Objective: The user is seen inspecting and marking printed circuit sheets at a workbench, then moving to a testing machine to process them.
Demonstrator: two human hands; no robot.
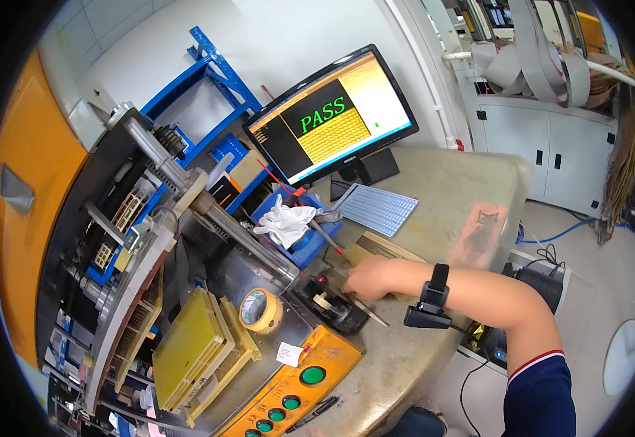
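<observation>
One hand in view: right hand [367, 277] reaches across the counter [434, 189], fingers curled narrow on a thin metal rod [371, 309] beside the black tape dispenser [332, 304]. Can't tell if the grip is firm. Left hand is out of view. Monitor [332, 116] shows a green result on screen, so the test looks done; yellow trays [194, 349] are stacked and the tape roll [261, 309] is untouched.

Single head view only, a wide fisheye worn on the person's head, so nothing is shared with another view. It looks down and forward over the worn grey table [434, 182] from close above. Straight edges bend toward the dark round rim. The person's right forearm enters from the lower right. The black flat monitor [332, 116] sits far centre, and the grey metal machine [150, 240] fills the left.
</observation>
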